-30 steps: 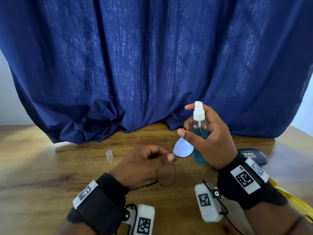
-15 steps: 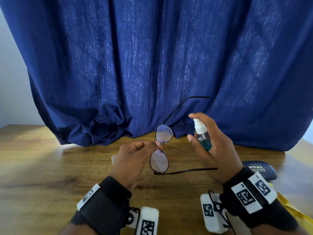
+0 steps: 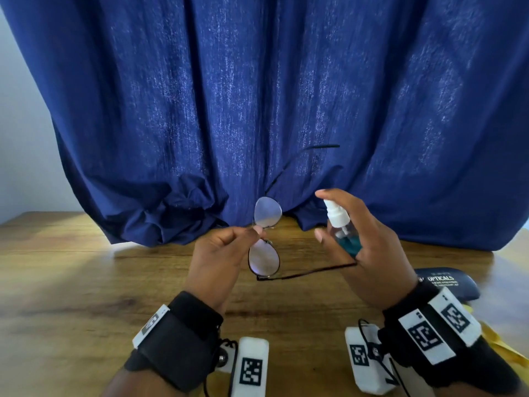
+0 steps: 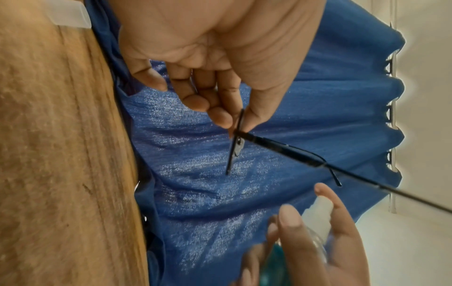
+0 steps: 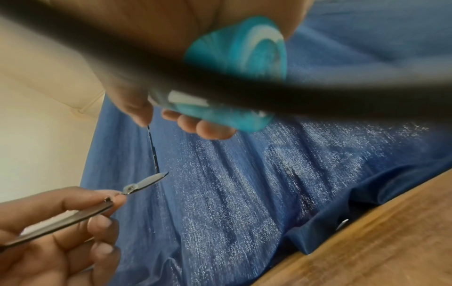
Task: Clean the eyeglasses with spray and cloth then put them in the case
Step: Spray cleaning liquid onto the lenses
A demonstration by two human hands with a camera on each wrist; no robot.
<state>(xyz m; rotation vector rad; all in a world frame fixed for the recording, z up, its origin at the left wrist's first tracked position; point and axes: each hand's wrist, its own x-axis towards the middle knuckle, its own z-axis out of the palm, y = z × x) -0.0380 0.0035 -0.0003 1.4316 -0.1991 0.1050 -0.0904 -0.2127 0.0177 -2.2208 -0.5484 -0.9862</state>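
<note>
Thin dark-framed eyeglasses (image 3: 264, 258) hang above the wooden table, turned upright with one lens over the other and both arms unfolded. My left hand (image 3: 229, 247) pinches them at the bridge (image 4: 238, 131) between thumb and fingertips. My right hand (image 3: 360, 242) grips a small spray bottle (image 3: 340, 224) of blue liquid with a white pump head, index finger over the top, nozzle facing the lenses from the right. The lower arm of the glasses reaches to my right hand. The bottle's blue base (image 5: 234, 63) fills the right wrist view. A dark blue case (image 3: 446, 285) lies at the right.
A blue curtain (image 3: 257, 110) hangs behind and bunches on the table's far edge. A small clear cap (image 4: 71, 15) stands on the wood beside my left hand. Something yellow (image 3: 498, 342) shows at the right edge under my right wrist.
My left hand raised the glasses and turned them upright with the arms swung out. My right hand tilted the bottle's nozzle toward the lenses.
</note>
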